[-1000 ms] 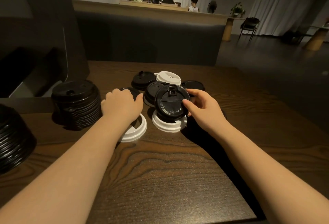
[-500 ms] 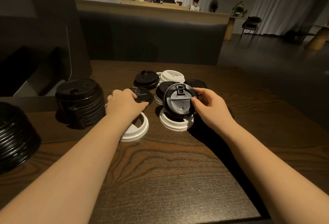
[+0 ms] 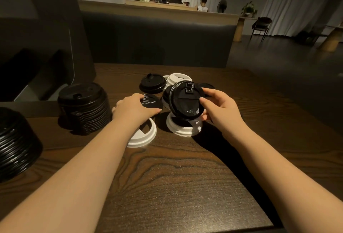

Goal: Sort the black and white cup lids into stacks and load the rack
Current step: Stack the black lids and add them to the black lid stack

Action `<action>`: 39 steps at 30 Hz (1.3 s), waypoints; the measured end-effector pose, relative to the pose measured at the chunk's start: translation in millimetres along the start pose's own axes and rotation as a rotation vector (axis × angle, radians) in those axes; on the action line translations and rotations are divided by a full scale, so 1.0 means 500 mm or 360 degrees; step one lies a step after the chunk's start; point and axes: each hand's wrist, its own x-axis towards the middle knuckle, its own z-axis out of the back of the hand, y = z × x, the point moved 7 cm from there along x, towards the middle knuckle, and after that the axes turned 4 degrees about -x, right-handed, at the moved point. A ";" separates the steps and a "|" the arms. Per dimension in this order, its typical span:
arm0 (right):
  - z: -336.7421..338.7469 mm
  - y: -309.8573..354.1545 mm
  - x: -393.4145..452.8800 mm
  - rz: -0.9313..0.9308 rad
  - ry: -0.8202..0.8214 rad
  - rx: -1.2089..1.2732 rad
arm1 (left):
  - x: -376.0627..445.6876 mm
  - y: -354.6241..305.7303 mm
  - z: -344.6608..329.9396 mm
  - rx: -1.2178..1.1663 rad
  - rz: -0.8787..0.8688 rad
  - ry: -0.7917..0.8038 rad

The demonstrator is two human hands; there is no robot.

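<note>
My right hand (image 3: 219, 108) grips a black lid (image 3: 186, 101) by its right rim, tilted up toward me above a white lid (image 3: 182, 128) on the table. My left hand (image 3: 134, 109) lies palm down on another black lid (image 3: 151, 101), fingers curled over its near edge. A white lid (image 3: 143, 135) sits just under my left wrist. Behind lie a black lid (image 3: 152, 82), a white lid (image 3: 179, 79) and more black lids partly hidden. A tall stack of black lids (image 3: 84, 105) stands at the left, and a second black stack (image 3: 15, 143) at the far left edge.
The dark wooden table (image 3: 176, 186) reaches to its near edge at the bottom right. A dark bench back (image 3: 157, 41) runs behind the table. A dark box-like unit (image 3: 37, 66) stands at the back left. People sit far off at a counter.
My right hand has lifted and tilted the black lid higher. My left hand has slid forward onto the other black lid, which shows more from under the fingers.
</note>
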 end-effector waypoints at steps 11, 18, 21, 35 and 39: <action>0.009 -0.004 0.001 -0.0141 -0.0016 0.0183 | -0.062 -0.083 0.056 -0.0212 -0.0624 -0.0543; 0.002 -0.013 -0.003 -0.0256 0.0047 0.0244 | -0.130 -0.145 -0.009 -0.0346 -0.0969 -0.0180; -0.009 -0.014 -0.007 -0.0311 0.0136 0.0334 | -0.134 -0.147 -0.024 -0.0380 -0.0986 -0.0140; 0.006 0.012 -0.008 0.0067 -0.0076 0.0146 | -0.089 -0.110 -0.052 -0.1688 -0.0243 0.0284; 0.006 0.009 -0.005 0.0127 -0.0108 0.0039 | -0.090 -0.112 -0.073 -0.1979 -0.0111 0.0473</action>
